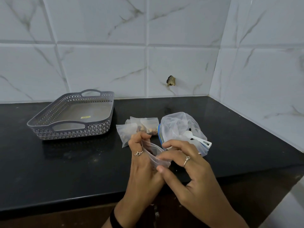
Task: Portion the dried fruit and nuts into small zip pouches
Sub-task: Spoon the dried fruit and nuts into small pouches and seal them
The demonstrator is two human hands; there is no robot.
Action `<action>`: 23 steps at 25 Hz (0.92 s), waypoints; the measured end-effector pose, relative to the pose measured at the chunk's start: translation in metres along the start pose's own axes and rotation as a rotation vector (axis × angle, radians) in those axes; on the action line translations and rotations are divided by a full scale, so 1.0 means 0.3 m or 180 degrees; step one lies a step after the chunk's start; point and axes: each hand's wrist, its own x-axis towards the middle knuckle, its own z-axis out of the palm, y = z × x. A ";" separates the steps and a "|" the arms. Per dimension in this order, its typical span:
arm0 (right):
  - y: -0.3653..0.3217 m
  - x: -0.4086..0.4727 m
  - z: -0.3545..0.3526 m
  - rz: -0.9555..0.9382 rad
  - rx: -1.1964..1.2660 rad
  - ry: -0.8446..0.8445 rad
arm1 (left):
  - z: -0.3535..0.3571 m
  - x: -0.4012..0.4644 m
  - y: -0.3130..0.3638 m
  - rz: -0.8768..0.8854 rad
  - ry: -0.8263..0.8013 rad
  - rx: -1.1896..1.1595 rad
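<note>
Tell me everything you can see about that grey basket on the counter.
The grey basket is a shallow rectangular tray that looks like plastic, with lattice-patterned walls, a cut-out handle at each short end and a solid floor. A small yellow sticker sits on that floor; nothing else shows inside. It stands flat on the black counter, near the tiled wall, left of the pouches, and neither hand touches it.

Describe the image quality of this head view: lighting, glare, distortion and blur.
Head view: dim, even, bluish light; the black counter shows only a faint sheen near the corner; wide-angle bending curves the wall tiles and counter edge; the pouch and both hands look slightly soft; the gray basket reads reasonably clearly.
</note>
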 end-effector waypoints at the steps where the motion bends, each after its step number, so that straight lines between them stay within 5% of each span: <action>1: -0.003 0.008 0.000 -0.0044 -0.0037 -0.0018 | -0.004 -0.002 -0.001 0.0019 0.0014 0.0070; 5: -0.011 0.042 -0.012 0.0330 0.0208 0.0010 | -0.027 0.008 0.021 -0.0157 -0.0220 -0.0206; 10: 0.017 0.096 -0.074 0.1278 0.1232 -0.0171 | -0.086 0.023 0.000 -0.1124 -0.0827 -0.1656; 13: 0.030 0.117 -0.095 0.1341 0.1464 -0.0341 | -0.110 0.049 -0.003 -0.1158 -0.0858 -0.1517; 16: 0.035 0.123 -0.106 0.1420 0.1247 -0.0286 | -0.101 0.061 -0.003 -0.1179 -0.0763 -0.1543; 20: 0.057 0.101 -0.081 0.1047 -0.0107 -0.0144 | -0.083 0.061 -0.015 -0.1178 -0.0663 -0.1285; 23: 0.062 0.081 -0.063 0.1058 -0.0111 -0.0161 | -0.082 0.064 -0.026 -0.1093 -0.0622 -0.0863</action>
